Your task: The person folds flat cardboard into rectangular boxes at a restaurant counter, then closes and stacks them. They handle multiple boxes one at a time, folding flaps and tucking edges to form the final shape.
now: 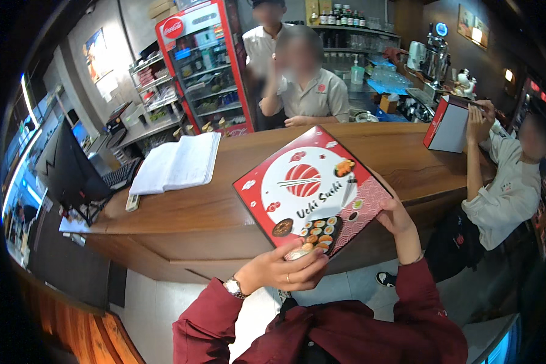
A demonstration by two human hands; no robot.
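A square red and white sushi box (300,182) with food pictures printed on it is held up in front of me, its printed face turned toward me. My left hand (283,267) grips its lower corner, fingers bent over the printed face. At the box's right corner, my right hand (396,210) grasps the edge, with part of its fingers hidden behind the box. The box is tilted like a diamond and overlaps the front edge of the wooden counter (236,209).
An open notebook (179,162), a keyboard (121,174) and a monitor (67,167) occupy the counter's left. Two people in pale shirts (315,94) are behind it. At right, another person (503,176) handles a similar box (448,124). A red drinks fridge (209,73) stands behind.
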